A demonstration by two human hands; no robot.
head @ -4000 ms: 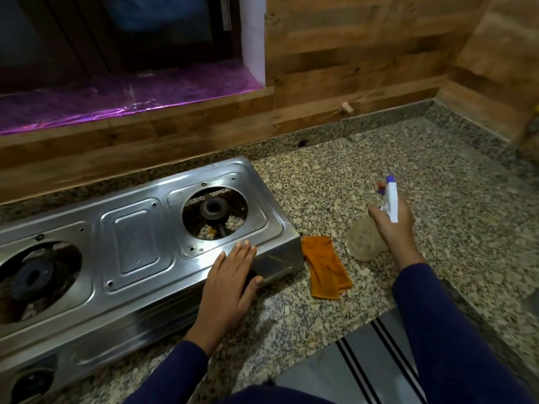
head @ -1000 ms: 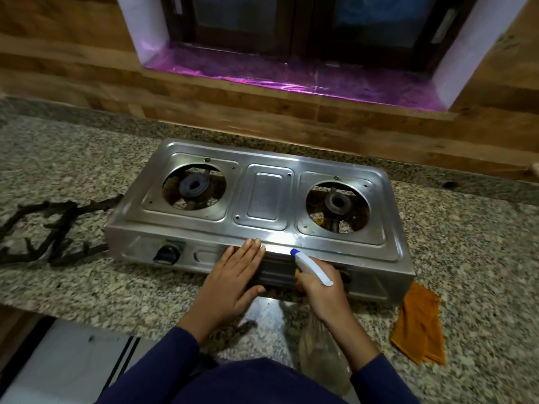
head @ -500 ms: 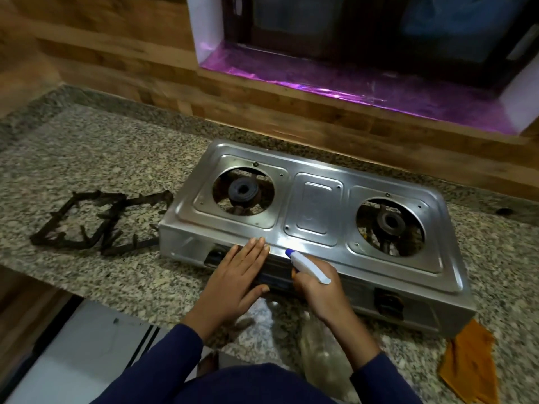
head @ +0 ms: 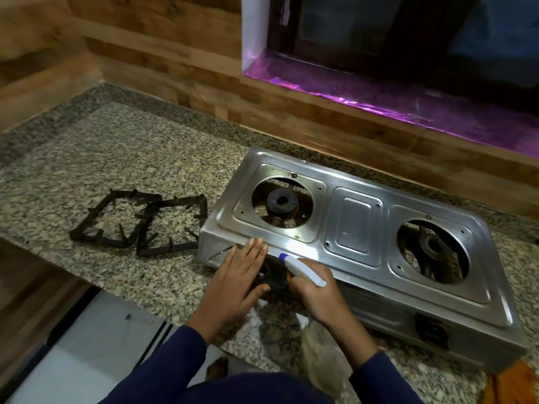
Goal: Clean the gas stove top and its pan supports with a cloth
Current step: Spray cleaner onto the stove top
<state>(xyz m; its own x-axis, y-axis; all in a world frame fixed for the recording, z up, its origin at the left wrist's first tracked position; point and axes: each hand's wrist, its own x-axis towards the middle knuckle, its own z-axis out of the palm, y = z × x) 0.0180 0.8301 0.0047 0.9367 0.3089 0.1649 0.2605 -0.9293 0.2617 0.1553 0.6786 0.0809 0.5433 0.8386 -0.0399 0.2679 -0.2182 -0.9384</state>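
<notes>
Resting flat, left hand (head: 236, 282) open on stove (head: 361, 228) front, right hand (head: 316, 293) gripping spray bottle (head: 303, 269)

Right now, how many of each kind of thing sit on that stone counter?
Gas stove: 1
Pan supports: 2
Spray bottle, held in the right hand: 1
Orange cloth: 1
Total: 5

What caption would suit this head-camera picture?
Right hand aims a spray bottle at the steel stove; left hand steadies it, pan supports set aside.
</notes>
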